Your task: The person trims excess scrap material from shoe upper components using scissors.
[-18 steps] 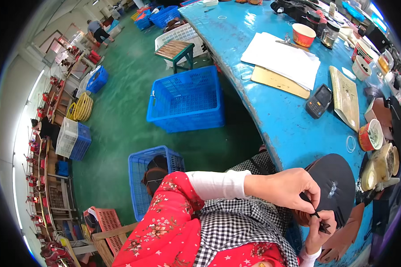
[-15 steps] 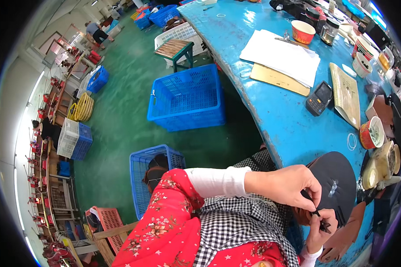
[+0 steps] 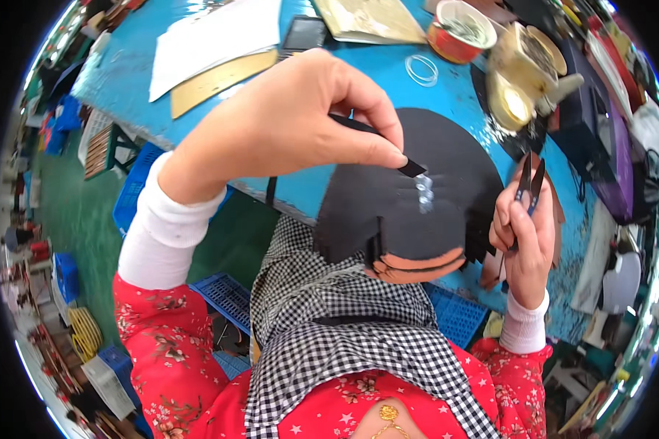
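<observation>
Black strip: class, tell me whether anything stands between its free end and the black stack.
Nothing visible does: the black strip in the left hand ends over the black stack; contact is unclear. The scissors in the right hand are off to one side.

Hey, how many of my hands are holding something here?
2: your left hand, pinching a black strip over black pieces, and your right hand, holding small snips.
</observation>
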Motion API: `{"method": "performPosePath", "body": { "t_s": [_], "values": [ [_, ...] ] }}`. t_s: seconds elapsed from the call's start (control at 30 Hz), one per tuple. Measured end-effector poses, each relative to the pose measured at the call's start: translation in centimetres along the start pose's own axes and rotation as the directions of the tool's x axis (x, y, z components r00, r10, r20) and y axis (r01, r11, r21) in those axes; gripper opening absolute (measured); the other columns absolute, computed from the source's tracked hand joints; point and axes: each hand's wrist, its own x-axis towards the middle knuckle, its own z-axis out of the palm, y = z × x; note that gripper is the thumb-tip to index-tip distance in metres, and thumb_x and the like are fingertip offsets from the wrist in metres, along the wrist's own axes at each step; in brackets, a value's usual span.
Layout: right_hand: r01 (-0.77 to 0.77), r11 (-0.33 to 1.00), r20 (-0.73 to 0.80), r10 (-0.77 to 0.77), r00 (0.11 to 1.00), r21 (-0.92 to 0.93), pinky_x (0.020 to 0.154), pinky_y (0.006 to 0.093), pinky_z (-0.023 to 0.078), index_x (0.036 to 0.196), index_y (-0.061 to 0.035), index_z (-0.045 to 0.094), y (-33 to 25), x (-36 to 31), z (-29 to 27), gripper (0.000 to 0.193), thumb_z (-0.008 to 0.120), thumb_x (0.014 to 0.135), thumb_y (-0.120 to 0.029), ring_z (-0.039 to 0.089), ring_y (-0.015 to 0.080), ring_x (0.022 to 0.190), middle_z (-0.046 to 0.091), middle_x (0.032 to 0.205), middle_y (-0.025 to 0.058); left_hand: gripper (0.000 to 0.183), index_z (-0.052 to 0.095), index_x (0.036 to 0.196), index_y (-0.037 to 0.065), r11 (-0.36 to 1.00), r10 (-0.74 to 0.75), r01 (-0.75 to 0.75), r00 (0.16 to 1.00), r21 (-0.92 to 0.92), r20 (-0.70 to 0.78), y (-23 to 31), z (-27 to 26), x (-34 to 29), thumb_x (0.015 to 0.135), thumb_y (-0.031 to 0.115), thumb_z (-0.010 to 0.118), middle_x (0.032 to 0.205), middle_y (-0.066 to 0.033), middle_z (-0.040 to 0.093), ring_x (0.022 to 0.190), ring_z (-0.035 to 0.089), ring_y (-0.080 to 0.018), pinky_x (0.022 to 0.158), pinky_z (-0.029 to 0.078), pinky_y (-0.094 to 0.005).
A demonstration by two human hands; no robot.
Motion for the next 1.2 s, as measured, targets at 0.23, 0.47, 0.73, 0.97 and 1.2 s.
{"method": "performPosePath", "body": {
  "t_s": [0.23,0.47,0.73,0.97,1.2],
  "values": [
    [-0.08,0.988,0.056,0.088,0.995,-0.134,0.047,0.0154,0.027,0.122,-0.007,0.038,0.1,0.3,-1.2,0.022,0.045,0.102,-0.013,0.034,0.0002,0.056,0.048,0.078,0.0014,0.016,0.073,0.084,0.001,0.978,-0.101,0.008,0.894,0.209,0.436,-0.3,3.1,5.4,0.077,0.015,0.075,0.079,-0.0073,0.071,0.071,0.065,-0.014,0.068,0.049,-0.0263],
    [-0.137,0.952,0.078,0.164,0.983,-0.274,0.051,0.0168,0.031,0.115,-0.0064,0.039,0.3,0.4,-1.4,0.017,0.048,0.101,-0.011,0.04,0.0016,0.059,0.052,0.075,-0.0008,0.018,0.074,0.086,0.002,0.978,-0.088,-0.027,0.847,0.207,0.525,-2.1,4.2,7.9,0.078,0.018,0.072,0.077,-0.0073,0.07,0.072,0.065,-0.0168,0.069,0.049,-0.0292],
    [0.11,0.775,0.26,0.072,0.963,-0.622,0.057,0.0247,0.043,0.096,-0.0029,0.052,-1.5,1.4,-1.5,0.01,0.06,0.092,-0.003,0.059,0.0102,0.065,0.058,0.071,0.0036,0.016,0.073,0.084,0.004,0.98,-0.079,-0.035,0.834,0.195,0.546,-2.6,4.2,8.1,0.078,0.019,0.072,0.074,-0.0071,0.069,0.068,0.063,-0.0173,0.066,0.048,-0.0302],
    [0.559,0.47,0.641,0.02,0.767,-0.683,0.056,0.035,0.047,0.089,-0.0092,0.059,-1.2,4.6,-1.1,0.014,0.07,0.08,-0.009,0.061,0.0257,0.065,0.058,0.073,0.0063,0.018,0.069,0.079,0.003,0.966,0.012,-0.127,0.89,0.224,0.456,-3.0,4.6,7.4,0.075,0.019,0.074,0.071,-0.0104,0.065,0.067,0.06,-0.0235,0.064,0.047,-0.0333],
    [0.51,0.609,0.701,0.11,0.704,-0.608,0.053,0.036,0.046,0.087,-0.0089,0.058,-0.8,5.6,-2.4,0.014,0.07,0.08,-0.01,0.062,0.0274,0.062,0.061,0.07,0.0068,0.028,0.063,0.076,0.001,0.734,0.285,-0.341,0.94,0.588,0.19,-3.7,4.6,6.4,0.076,0.025,0.077,0.07,-0.0153,0.061,0.068,0.06,-0.0324,0.061,0.046,-0.0362]
  ]
}}
